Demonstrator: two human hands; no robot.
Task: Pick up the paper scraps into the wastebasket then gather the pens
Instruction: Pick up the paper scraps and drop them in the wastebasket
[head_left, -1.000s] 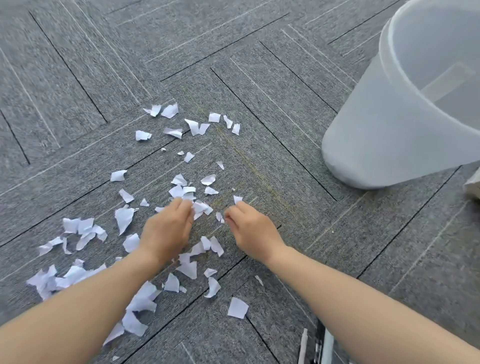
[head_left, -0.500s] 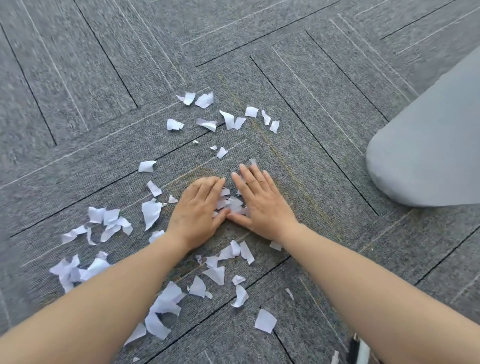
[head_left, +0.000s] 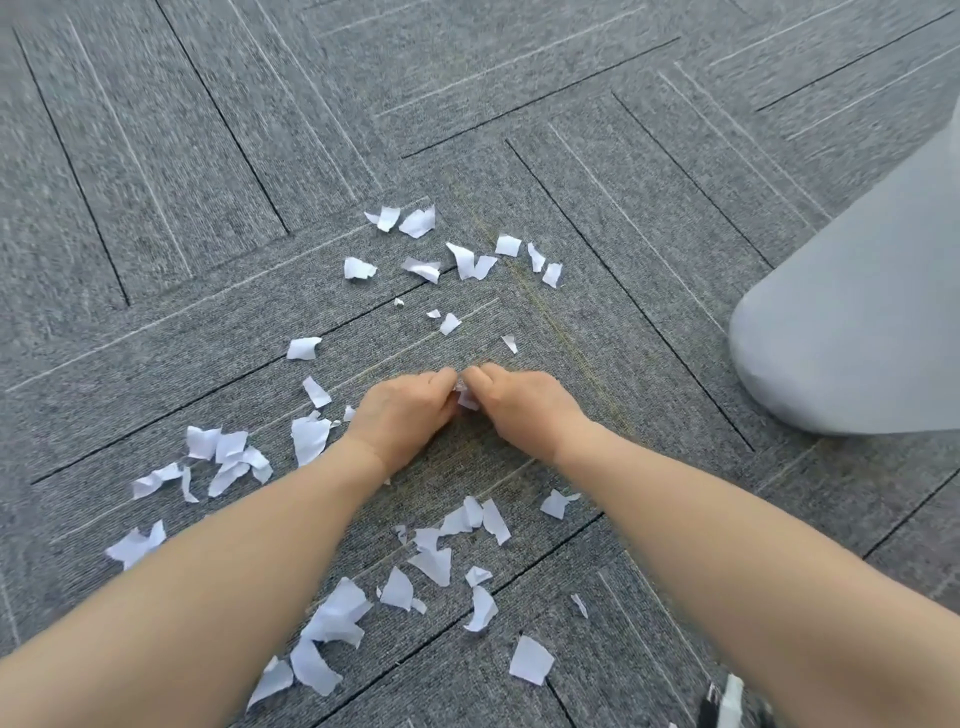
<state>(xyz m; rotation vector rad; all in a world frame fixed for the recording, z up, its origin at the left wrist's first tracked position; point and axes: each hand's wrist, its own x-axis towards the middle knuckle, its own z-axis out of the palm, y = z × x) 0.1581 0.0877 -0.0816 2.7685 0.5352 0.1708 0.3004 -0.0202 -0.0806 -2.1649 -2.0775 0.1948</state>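
White paper scraps (head_left: 470, 267) lie scattered over the grey carpet, beyond my hands, to the left and between my forearms. My left hand (head_left: 402, 413) and my right hand (head_left: 524, 405) are cupped together on the floor, fingers curled inward around a small bunch of scraps (head_left: 466, 396) that shows between them. The pale translucent wastebasket (head_left: 852, 332) stands at the right, only its lower wall in view. The ends of the pens (head_left: 727, 699) peek in at the bottom edge, under my right forearm.
Grey carpet tiles with dark seams cover the whole floor. More scraps lie in a cluster at the left (head_left: 228, 454) and near the bottom (head_left: 332, 623). The far carpet carries no scraps.
My hands went from flat on the carpet to cupped, raking the scraps between them into a bunch. The camera tilted so the wastebasket's rim left the view.
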